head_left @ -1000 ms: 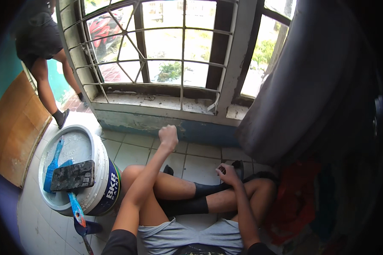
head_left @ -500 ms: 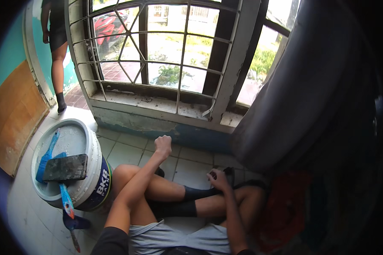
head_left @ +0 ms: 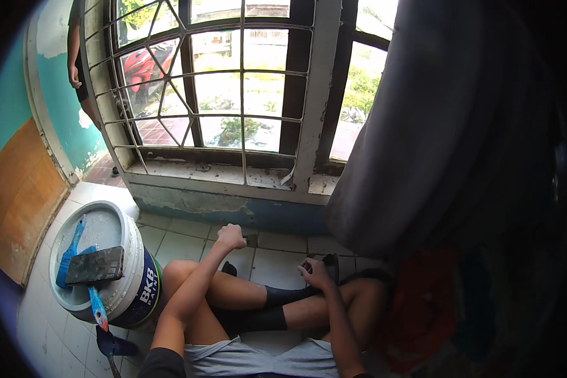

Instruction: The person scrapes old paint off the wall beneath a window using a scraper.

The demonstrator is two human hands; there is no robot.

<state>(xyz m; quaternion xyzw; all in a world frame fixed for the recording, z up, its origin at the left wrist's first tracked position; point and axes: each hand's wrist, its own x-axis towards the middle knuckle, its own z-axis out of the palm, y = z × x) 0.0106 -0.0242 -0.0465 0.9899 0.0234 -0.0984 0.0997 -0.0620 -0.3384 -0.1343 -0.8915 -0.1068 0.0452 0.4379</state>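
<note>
My left hand (head_left: 231, 235) is a fist held out in front of my crossed legs. A small flat grey blade, like that of a scraper (head_left: 251, 240), sticks out from its right side; the handle is hidden in the fist. Above my other shin, my right hand (head_left: 314, 273) has its fingers curled in towards the thumb. Something dark shows between them, too small to name. Just beyond that hand lies a dark object (head_left: 331, 266), its kind unclear.
To my left stands a lidded paint bucket (head_left: 127, 252) with a phone (head_left: 94, 266) and blue brushes (head_left: 75, 242) on top. A dark blue cup-like thing (head_left: 116, 343) is beside it. Ahead is a barred window (head_left: 242, 94); a grey curtain (head_left: 416, 145) hangs right. A person (head_left: 75, 69) stands at the doorway.
My left fist has turned, and the flat blade now shows beside it. My right hand has stayed nearly in place. The view has shifted, and the person has moved farther behind the window frame.
</note>
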